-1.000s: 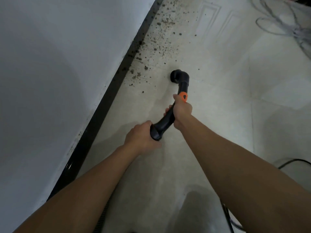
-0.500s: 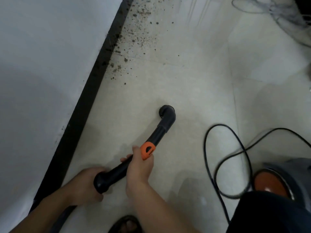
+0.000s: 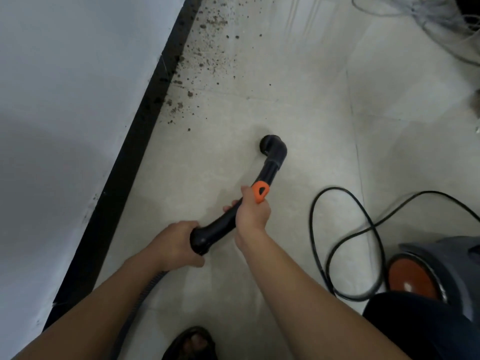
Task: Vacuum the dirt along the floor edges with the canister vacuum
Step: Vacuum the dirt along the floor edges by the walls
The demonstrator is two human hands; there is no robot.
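Observation:
I hold a black curved vacuum wand (image 3: pixel 270 167) with an orange slider. My right hand (image 3: pixel 250 214) grips it just below the orange part. At the rear end of the wand, where the ribbed hose (image 3: pixel 145 289) joins, my left hand (image 3: pixel 176 245) holds on. The round nozzle (image 3: pixel 267 146) points at the pale tile floor. Dark dirt crumbs (image 3: pixel 205 55) lie scattered along the black baseboard (image 3: pixel 135 141), beyond and to the left of the nozzle. The grey canister vacuum (image 3: pixel 426 271) with an orange top sits at the lower right.
A white wall (image 3: pixel 65 113) fills the left side. The black power cord (image 3: pixel 345 242) loops on the floor between the wand and the canister. A tangle of pale cables (image 3: pixel 428 16) lies at the top right. My sandalled foot (image 3: pixel 192 344) shows at the bottom edge.
The nozzle first drew back from the dirt toward me and the canister came into view. Since half a second ago the wand and both hands have pushed forward again toward the dirt.

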